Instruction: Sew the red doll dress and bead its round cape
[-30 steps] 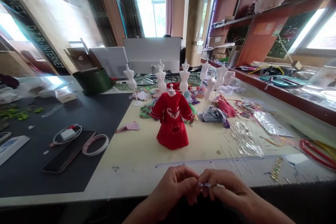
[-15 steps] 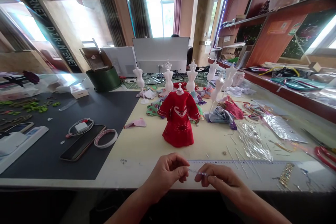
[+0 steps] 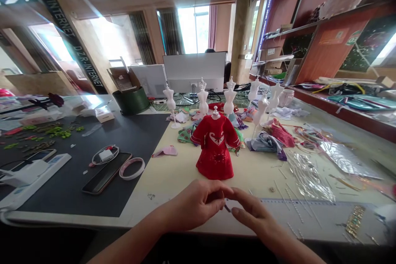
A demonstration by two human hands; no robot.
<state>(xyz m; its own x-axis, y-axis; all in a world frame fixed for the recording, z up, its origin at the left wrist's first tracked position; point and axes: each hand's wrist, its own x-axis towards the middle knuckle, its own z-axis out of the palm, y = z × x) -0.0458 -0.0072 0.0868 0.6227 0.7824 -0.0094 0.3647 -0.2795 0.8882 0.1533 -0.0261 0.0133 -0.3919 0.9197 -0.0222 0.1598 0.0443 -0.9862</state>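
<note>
The left hand is reaching over the near edge of the worktop, its fingers curling together, with the thumb and index finger clamping one end of a short strip. That strip is sticking out toward the right hand, looking slim and dark, and its detail is too small to tell. The right hand's thumb and index finger are standing apart around the free end, the index fingertip meeting the left fingers and the thumb tip hovering just beside the strip. A red doll dress with a pale curled motif is standing upright on a small mannequin just beyond the hands. Behind it, more white mannequins are rising among crumpled fabric pieces, before a monitor. A ruler is lying along the near edge, running out past the right hand, with beaded strands, a clear plastic bag and a gold jewelled ornament resting nearby. On the left, a black mat is carrying a smartphone, a tape roll touching it, and a white charger lying within its coiled cable.
</note>
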